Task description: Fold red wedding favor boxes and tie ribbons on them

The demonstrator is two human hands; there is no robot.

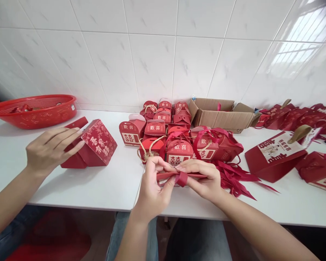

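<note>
My left hand (155, 190) and my right hand (203, 178) meet at the top of a small red gift box near the table's front edge. A dark red ribbon (182, 179) is pinched between the fingers of both hands, one loop of it hanging down the front. Most of this box is hidden behind my hands. Right behind it stands another red gift box (179, 149) with white characters. Loose red ribbons (236, 179) lie in a pile beside my right hand.
At the left, a co-worker's hand (53, 146) rests on a red box (99, 143). Behind are a red plastic basket (43, 119), a cardboard box (220, 120) and rows of red gift boxes (155, 127). More boxes, including a slanted one (274, 157), stand at the right. A tiled wall (152, 65) backs the table.
</note>
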